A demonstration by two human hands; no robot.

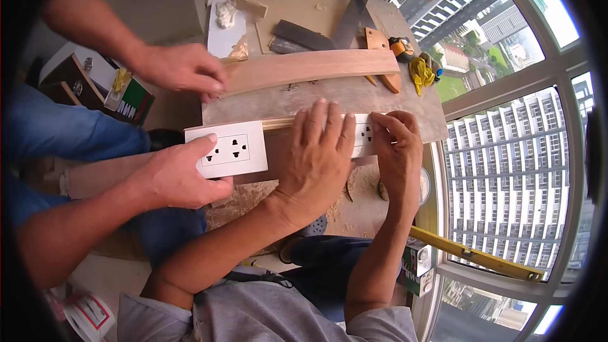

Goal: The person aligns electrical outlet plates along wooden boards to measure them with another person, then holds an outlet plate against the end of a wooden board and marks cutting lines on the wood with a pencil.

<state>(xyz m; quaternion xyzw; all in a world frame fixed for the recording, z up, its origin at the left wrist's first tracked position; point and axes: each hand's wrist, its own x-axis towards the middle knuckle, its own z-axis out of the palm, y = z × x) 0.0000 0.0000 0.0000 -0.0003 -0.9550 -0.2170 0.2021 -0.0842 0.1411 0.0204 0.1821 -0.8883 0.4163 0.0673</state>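
Note:
My left hand [320,158] lies with its fingers stretched out over a wooden board [280,152], its fingertips beside a white power outlet [363,134]. The edge of that outlet is pinched between the thumb and fingers of my right hand [400,136]; part of the plate is hidden behind my left hand. Further left on the same board, a co-worker's hand [174,177] holds a second white power outlet [244,149]. The co-worker's other hand [180,68] touches the left end of a curved wooden strip [310,66].
A worktable [418,111] carries a hand saw [351,19], dark sanding blocks [304,35], a tape measure [400,47] and yellow gloves [421,75]. To the right, a yellow spirit level [478,256] leans by the window. Wood shavings [244,206] cover the floor below.

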